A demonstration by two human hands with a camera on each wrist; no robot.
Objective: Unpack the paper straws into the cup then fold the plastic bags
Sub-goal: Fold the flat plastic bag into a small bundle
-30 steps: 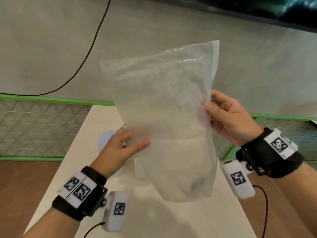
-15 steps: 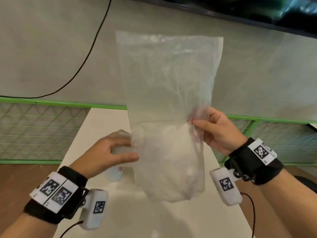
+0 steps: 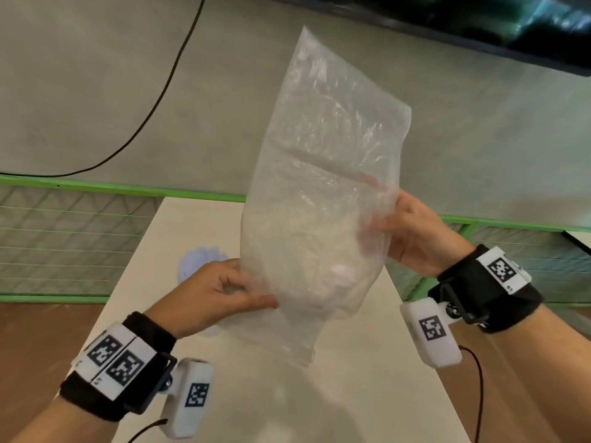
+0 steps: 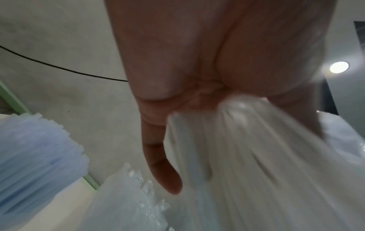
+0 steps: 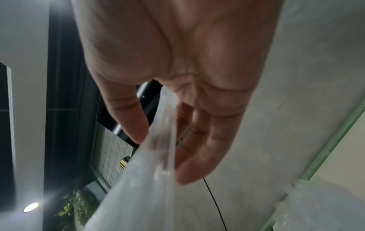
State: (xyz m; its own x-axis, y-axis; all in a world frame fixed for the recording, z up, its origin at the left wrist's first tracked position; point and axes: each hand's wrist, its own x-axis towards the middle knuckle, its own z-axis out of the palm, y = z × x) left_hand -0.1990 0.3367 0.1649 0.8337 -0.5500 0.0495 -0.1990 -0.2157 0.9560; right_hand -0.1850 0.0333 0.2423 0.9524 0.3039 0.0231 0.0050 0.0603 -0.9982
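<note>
A pale concrete wall with a black cable (image 3: 153, 110) trailing across it stood behind the cream table (image 3: 367, 394), green mesh fencing (image 3: 64, 238) running along its far edge. Above the table the person held one clear plastic bag (image 3: 323, 187) up in both hands. A moment earlier it had hung square and upright; now it leaned, its top corner tipped toward the wall and its bottom edge swung down near the tabletop — a turn, I judged, toward laying it flat for folding. The left hand (image 3: 214, 295) pinched the lower left edge, film bunched between thumb and curled fingers. The right hand (image 3: 412, 235) gripped the right edge, thumb in front and fingers behind the plastic. The bag looked empty. The pale blue paper straws (image 3: 201, 257) stood bundled on the table behind the left hand — already unpacked, it seemed, though the cup itself was hidden.
</note>
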